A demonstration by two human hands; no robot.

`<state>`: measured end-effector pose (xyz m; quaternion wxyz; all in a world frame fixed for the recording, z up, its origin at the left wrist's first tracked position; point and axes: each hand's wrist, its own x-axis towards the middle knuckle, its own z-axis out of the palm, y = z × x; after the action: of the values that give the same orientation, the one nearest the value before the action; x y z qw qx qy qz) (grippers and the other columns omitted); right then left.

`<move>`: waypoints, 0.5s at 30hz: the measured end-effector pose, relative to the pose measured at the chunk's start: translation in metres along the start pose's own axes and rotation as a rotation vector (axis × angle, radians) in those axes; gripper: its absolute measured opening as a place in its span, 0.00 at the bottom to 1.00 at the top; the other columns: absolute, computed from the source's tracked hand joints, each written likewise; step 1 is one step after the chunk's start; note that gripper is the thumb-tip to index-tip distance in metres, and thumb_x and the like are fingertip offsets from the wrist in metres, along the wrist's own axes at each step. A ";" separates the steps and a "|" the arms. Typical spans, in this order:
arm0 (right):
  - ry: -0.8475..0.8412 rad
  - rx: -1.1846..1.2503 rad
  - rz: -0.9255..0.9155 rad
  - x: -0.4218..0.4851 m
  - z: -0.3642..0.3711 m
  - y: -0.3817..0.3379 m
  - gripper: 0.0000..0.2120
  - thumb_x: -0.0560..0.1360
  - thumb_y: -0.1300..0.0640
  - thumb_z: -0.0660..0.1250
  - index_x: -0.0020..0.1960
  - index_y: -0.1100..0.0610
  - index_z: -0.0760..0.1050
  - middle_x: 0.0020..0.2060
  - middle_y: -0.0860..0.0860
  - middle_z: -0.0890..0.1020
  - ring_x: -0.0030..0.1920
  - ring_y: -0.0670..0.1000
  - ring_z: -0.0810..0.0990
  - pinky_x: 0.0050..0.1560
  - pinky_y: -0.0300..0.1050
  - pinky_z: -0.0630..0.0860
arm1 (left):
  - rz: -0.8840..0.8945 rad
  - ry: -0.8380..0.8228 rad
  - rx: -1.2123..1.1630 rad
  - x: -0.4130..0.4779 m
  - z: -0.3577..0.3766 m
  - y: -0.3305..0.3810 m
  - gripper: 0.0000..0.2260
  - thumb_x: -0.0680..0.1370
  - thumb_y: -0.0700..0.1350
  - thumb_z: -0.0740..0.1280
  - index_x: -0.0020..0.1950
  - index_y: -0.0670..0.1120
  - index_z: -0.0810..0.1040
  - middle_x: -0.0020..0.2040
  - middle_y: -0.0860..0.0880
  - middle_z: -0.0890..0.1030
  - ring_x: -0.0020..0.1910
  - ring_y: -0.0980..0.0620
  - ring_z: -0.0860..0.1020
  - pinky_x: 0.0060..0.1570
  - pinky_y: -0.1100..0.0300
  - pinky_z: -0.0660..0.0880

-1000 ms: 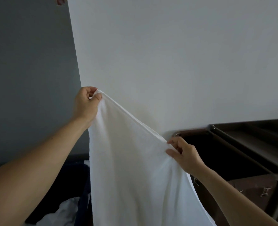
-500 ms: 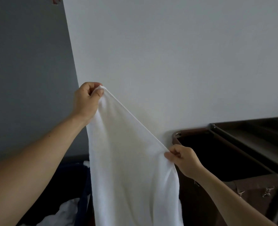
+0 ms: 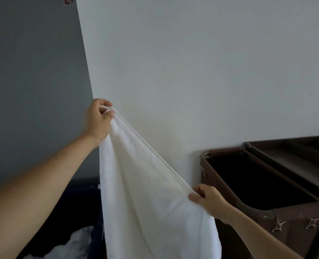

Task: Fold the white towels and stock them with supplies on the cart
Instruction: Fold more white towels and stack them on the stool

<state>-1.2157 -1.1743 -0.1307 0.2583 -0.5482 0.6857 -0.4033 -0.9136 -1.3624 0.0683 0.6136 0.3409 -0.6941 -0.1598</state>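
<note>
A white terry towel is held up unfolded before the wall, its top corner pinched by the raised left hand and its edge pinched lower by the right hand. No fold is made yet, and nothing is seen stocked on the brown fabric-sided cart alongside.

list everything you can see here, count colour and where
white towel: one, white, held up in the middle, hanging down from its top edge
loose linen: one heap, white, bottom left, inside the bin
bin: one, dark blue, bottom left, behind the towel
laundry bag: one, brown, on the cart frame at right, its inside dark
cart top: one, dark frame with a grey surface, far right
clips: two, silver, on the front of the bag
walls: two, grey at left, white behind
left hand: one, pinches the towel's upper corner
right hand: one, pinches the same edge lower down
</note>
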 end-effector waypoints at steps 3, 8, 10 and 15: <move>0.144 -0.008 -0.030 0.006 -0.012 -0.014 0.16 0.77 0.51 0.70 0.32 0.53 0.75 0.23 0.45 0.73 0.26 0.43 0.71 0.27 0.34 0.66 | -0.015 -0.041 0.212 -0.009 -0.006 -0.015 0.15 0.78 0.32 0.58 0.55 0.50 0.75 0.40 0.48 0.75 0.35 0.57 0.71 0.41 0.57 0.72; 0.194 -0.068 -0.225 0.020 -0.016 -0.097 0.15 0.77 0.51 0.69 0.34 0.56 0.76 0.22 0.41 0.71 0.26 0.41 0.68 0.28 0.35 0.64 | -0.125 -0.279 0.275 -0.055 0.025 0.006 0.20 0.75 0.29 0.59 0.34 0.51 0.79 0.40 0.54 0.82 0.41 0.54 0.78 0.42 0.68 0.71; 0.126 -0.159 -0.256 0.022 -0.010 -0.120 0.15 0.78 0.49 0.68 0.34 0.54 0.75 0.23 0.41 0.72 0.26 0.41 0.69 0.28 0.34 0.65 | -0.252 -0.333 0.163 -0.077 0.042 0.020 0.19 0.76 0.33 0.61 0.34 0.53 0.82 0.40 0.60 0.81 0.42 0.63 0.77 0.40 0.73 0.69; 0.041 -0.183 -0.317 0.022 0.001 -0.139 0.15 0.78 0.47 0.67 0.38 0.56 0.77 0.29 0.46 0.72 0.30 0.46 0.68 0.34 0.44 0.67 | -0.323 -0.676 -0.144 -0.118 0.052 0.048 0.22 0.78 0.34 0.60 0.39 0.57 0.86 0.42 0.59 0.85 0.45 0.63 0.81 0.45 0.70 0.77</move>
<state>-1.1451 -1.2063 -0.0129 0.1269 -0.6622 0.6297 -0.3859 -0.9749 -1.2596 0.0010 0.3394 0.3300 -0.7816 -0.4062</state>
